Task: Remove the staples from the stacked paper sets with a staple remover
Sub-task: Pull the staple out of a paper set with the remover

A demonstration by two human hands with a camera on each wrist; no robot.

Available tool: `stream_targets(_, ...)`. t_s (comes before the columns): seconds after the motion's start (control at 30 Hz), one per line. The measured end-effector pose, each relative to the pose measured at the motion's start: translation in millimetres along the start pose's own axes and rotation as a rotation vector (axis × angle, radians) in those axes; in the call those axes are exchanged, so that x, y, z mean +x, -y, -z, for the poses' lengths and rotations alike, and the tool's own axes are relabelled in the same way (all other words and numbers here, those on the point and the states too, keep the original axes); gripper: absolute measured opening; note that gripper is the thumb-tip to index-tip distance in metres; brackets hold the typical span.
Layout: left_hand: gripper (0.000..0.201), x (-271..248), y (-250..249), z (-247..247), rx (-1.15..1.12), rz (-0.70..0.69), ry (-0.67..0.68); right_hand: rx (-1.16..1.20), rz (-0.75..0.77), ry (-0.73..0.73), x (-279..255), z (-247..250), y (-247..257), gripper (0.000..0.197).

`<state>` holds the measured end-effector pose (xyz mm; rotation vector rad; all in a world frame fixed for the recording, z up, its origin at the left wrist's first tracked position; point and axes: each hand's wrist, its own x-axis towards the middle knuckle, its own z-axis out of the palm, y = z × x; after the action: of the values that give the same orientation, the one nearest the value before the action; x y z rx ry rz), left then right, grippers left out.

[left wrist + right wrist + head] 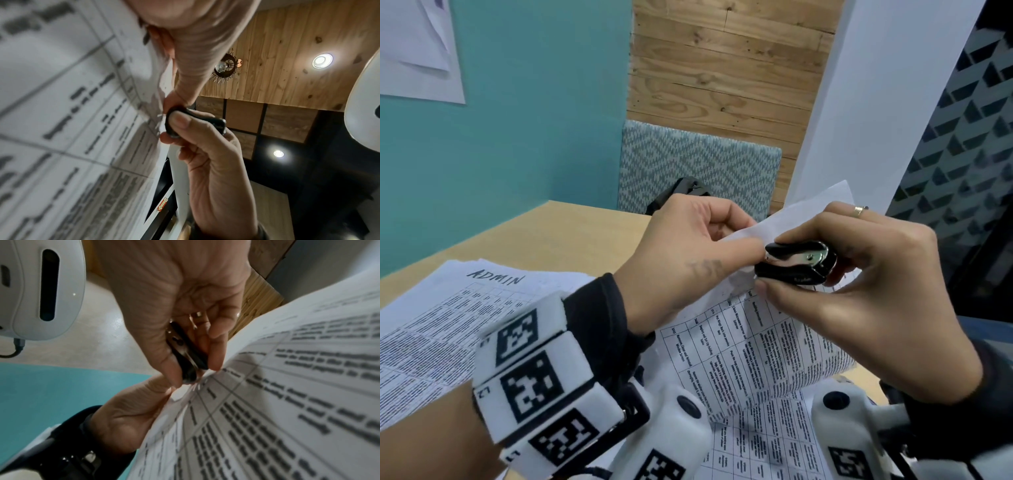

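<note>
My left hand (688, 253) pinches the top corner of a printed paper set (756, 346) and holds it lifted above the table. My right hand (859, 284) grips a black staple remover (796, 262) between thumb and fingers, its metal claws closed at that same corner beside my left thumb. In the left wrist view the staple remover (185, 120) meets the paper set's (82, 113) edge, where a small staple (160, 115) sticks out. The right wrist view shows the staple remover (185, 353) squeezed against the paper set (287, 386), just above my left hand (135, 412).
A stack of printed sheets headed "ADMIN" (431, 325) lies on the wooden table (571, 233) at the left. More printed pages (767, 445) lie under the lifted set. A patterned chair back (698, 164) with a dark bag (681, 192) stands behind the table.
</note>
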<state>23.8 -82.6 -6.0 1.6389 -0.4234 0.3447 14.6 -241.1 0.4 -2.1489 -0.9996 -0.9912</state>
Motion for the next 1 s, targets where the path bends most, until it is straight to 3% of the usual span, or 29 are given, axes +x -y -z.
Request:
stream_targets(0.23, 0.007, 0.2, -2.3, 3.0, 0.042, 0.014, 0.045, 0.041, -0.007, 0.024, 0.7, 0.2, 0.6, 0.022)
stream_targets(0.33, 0.015, 2.1, -5.1, 8.9, 0.032, 0.057, 0.131, 0.233, -0.115, 0.067, 3.5, 7.1, -0.1, 0.024)
stream_targets(0.47, 0.018, 8.5, -7.0, 24.6, 0.014, 0.063, 0.095, 0.494, -0.21, 0.024, 7.3, 29.5, -7.2, 0.038)
stream_targets(0.63, 0.005, 10.7, -6.7, 23.0, 0.022, 0.101, 0.156, 0.329, -0.175, 0.107, 6.5, 28.4, -1.0, 0.025)
stream_targets(0.77, 0.008, 13.1, -1.1, 23.7, 0.044, 0.174, 0.238, 0.208, -0.099, 0.164, 7.4, 26.8, -6.3, 0.023)
stream_targets(1.0, 0.052, 17.1, 1.4, 27.0, -0.034, 0.332, 0.415, 0.002, 0.128, 0.298, 6.6, 18.8, -20.0, 0.021)
